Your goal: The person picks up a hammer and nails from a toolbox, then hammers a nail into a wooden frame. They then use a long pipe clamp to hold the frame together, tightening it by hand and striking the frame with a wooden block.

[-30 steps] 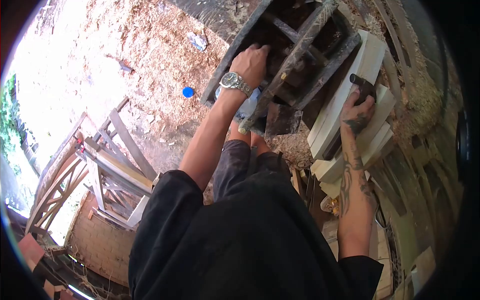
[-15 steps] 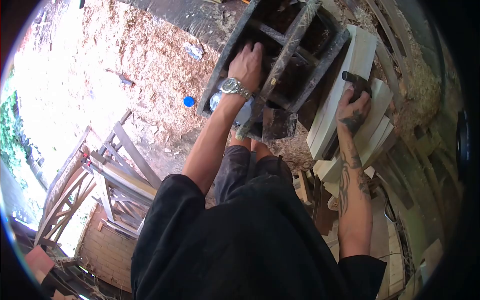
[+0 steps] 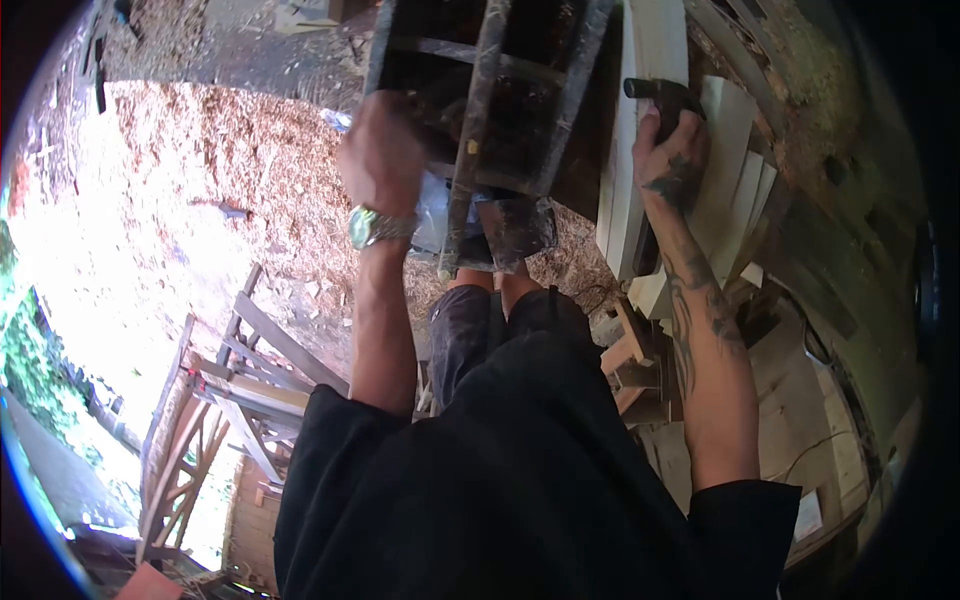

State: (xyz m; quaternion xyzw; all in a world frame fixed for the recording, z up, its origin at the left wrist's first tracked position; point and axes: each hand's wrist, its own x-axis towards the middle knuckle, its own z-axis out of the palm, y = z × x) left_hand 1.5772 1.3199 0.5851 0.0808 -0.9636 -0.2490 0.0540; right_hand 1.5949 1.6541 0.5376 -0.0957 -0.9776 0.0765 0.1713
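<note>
My left hand [image 3: 382,152], with a metal watch [image 3: 368,228] on the wrist, is over the left edge of a dark divided wooden box [image 3: 475,115]. Motion smears its fingers, and what they hold, if anything, does not show. My right hand [image 3: 677,155] is closed on a dark tool [image 3: 672,97] with a round black end, resting on pale wooden boards [image 3: 658,45] to the right of the box. A clear plastic item [image 3: 432,212] lies in the box's near left part.
Wood shavings [image 3: 200,150] cover the ground at the left. A wooden frame structure [image 3: 235,385] stands at the lower left. Wooden pieces [image 3: 635,350] lie below the boards, and long planks curve along the right side.
My left hand has come up out of the box to its left edge. My right hand still grips the dark tool. The view has shifted, and the box appears more upright.
</note>
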